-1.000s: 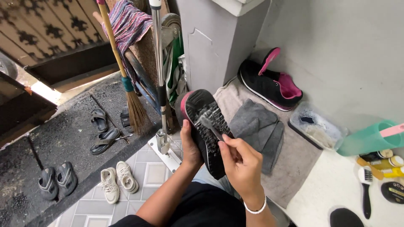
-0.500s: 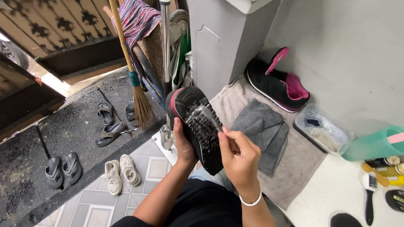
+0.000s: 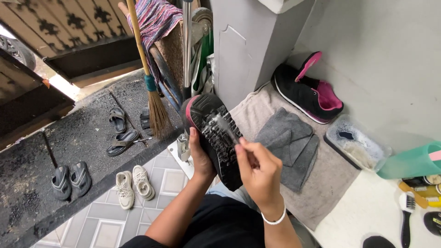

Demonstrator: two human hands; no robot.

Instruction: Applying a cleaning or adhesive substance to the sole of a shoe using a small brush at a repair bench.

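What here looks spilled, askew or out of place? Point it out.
Nothing looks spilled or broken. The left hand holds a black shoe sole-up, foam on the tread, while the right hand works a small brush over it. Its mate lies tipped against the wall, and the grey cloth is crumpled.

Both forearms are bare, with no sleeves showing. The right hand (image 3: 261,172) has a thin white beaded bracelet (image 3: 274,220) around its wrist. The left hand (image 3: 200,155) wears nothing. Black clothing (image 3: 225,227) covers the lap below.
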